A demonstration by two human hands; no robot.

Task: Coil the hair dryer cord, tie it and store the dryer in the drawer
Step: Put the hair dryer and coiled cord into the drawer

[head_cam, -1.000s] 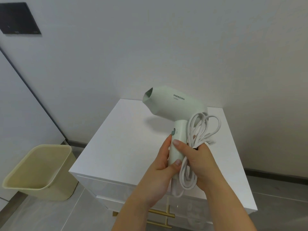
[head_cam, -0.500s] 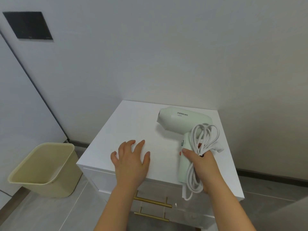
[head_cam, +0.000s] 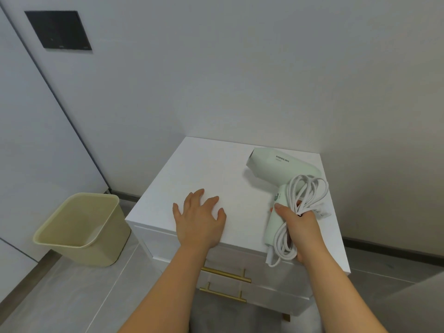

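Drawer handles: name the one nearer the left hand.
The upper gold handle, just below the left hand; the lower handle sits farther down.

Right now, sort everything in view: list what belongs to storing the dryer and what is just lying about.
Job: hair dryer and coiled cord, both gripped by the right hand; left hand flat on the cabinet top; closed drawers with brass handles.
Lying about: yellow bin; dark wall panel.

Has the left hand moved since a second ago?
Yes. The left hand let go of the hair dryer and moved left; it now rests flat on the cabinet top near the front edge. The right hand alone grips the dryer.
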